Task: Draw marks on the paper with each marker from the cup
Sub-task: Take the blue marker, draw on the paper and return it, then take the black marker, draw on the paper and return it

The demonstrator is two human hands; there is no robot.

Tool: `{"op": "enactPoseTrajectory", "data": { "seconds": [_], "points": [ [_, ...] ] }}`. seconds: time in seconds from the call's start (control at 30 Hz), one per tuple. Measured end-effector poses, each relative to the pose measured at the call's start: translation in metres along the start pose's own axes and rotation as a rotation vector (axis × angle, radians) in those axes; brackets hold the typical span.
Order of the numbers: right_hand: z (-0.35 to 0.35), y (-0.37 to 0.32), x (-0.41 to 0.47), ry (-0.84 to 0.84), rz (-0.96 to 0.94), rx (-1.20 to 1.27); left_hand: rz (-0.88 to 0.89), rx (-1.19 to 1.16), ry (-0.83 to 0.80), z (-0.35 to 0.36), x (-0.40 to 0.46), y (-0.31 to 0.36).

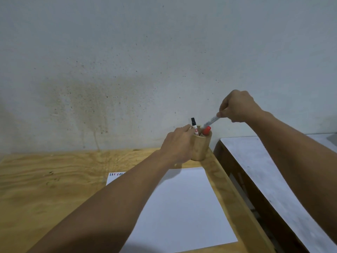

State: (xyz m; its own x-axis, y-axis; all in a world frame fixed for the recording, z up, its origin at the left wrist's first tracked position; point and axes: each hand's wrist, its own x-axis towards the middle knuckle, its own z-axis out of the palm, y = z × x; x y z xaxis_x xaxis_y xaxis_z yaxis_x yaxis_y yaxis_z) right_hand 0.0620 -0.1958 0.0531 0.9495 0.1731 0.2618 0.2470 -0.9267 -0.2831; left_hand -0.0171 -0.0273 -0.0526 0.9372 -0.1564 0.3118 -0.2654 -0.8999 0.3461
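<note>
A wooden cup [203,147] stands at the far right corner of the plywood table, against the wall. My left hand [177,143] wraps around its left side. A black-capped marker [194,124] and a red-capped marker [206,130] stick up out of it. My right hand [237,106] is above and to the right of the cup, pinching the top end of a white marker [210,122] that slants down with its lower end at the cup's rim. A white sheet of paper [184,207] lies in front of the cup, with small red and blue marks [116,174] at its far left corner.
The plywood table [45,189] ends at a stained wall behind. A second table with a pale grey top [264,172] stands to the right, across a narrow gap. My left forearm crosses over the paper's left part.
</note>
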Motion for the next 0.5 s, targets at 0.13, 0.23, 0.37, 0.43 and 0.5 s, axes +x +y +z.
{"op": "enactPoseTrajectory", "data": {
  "seconds": [0.13,0.23,0.37,0.43,0.5],
  "points": [
    [0.019,-0.005,0.009,-0.055,-0.055,-0.052,0.043,0.115,-0.102,0.007,0.006,-0.002],
    [0.037,-0.004,0.017,-0.094,-0.08,-0.041,0.04,0.129,-0.112,0.005,0.006,-0.002],
    [0.055,-0.002,0.022,-0.153,-0.103,-0.03,0.024,0.1,-0.135,0.001,0.004,-0.002],
    [0.061,-0.001,0.024,-0.176,-0.086,0.003,0.006,0.062,-0.158,0.001,0.003,-0.003],
    [0.064,-0.003,0.027,-0.183,-0.06,0.092,-0.01,0.035,-0.162,0.002,0.002,-0.005]
  ]
}}
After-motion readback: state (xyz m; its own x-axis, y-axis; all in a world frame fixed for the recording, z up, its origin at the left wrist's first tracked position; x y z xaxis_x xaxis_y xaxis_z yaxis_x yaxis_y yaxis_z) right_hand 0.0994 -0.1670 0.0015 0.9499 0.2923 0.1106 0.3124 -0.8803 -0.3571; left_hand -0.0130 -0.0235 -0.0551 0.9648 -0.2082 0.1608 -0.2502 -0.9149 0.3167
